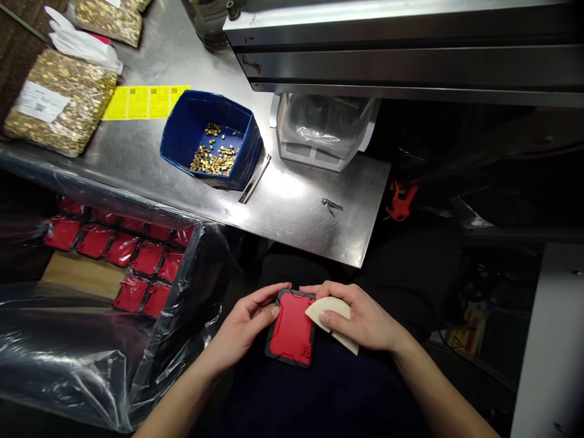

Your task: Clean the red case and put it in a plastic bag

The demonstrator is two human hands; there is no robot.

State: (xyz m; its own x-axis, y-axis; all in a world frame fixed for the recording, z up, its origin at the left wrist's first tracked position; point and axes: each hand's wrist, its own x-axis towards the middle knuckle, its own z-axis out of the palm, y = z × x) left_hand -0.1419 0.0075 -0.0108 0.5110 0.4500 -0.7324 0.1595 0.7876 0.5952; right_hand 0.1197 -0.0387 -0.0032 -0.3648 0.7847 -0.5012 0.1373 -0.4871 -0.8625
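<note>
A red plastic plate in a dark frame [291,331] rests on my lap, below the front edge of the steel table [292,201]. My left hand [246,325] grips its left edge, thumb lying on the top corner. My right hand [360,319] holds the right edge and pinches a folded cream cloth [329,316] against the plate's upper right corner. Both hands are closed around what they hold.
A blue bin [210,139] of small brass parts stands on the table, with a metal rod [254,179], tweezers [331,206] and a white holder with a clear bag [322,131] nearby. Bags of brass parts [57,100] and yellow labels [143,101] lie far left. A plastic-lined box of red plates [123,255] sits at left.
</note>
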